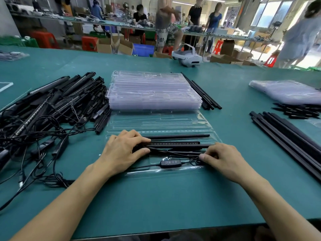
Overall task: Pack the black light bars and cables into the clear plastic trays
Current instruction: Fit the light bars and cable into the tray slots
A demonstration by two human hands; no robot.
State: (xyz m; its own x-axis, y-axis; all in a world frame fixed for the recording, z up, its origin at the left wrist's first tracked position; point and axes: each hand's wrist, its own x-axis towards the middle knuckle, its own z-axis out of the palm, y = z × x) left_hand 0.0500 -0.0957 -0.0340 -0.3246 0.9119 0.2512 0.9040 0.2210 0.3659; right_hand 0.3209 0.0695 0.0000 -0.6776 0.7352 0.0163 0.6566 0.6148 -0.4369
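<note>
An open clear plastic tray (161,122) lies in front of me on the green table. Black light bars (180,141) lie side by side in its near half, with a thin cable (145,166) and its small button controller (171,162) below them. My left hand (124,150) grips the left ends of the bars, thumb under and fingers over. My right hand (220,159) pinches a coil of the cable at the tray's right end. A stack of empty clear trays (152,91) stands just behind.
A tangled heap of light bars with cables (52,108) fills the left. Loose black bars (203,93) lie right of the stack, longer ones (286,136) at the far right beside bagged trays (286,91). A white headset (187,57) sits at the far edge.
</note>
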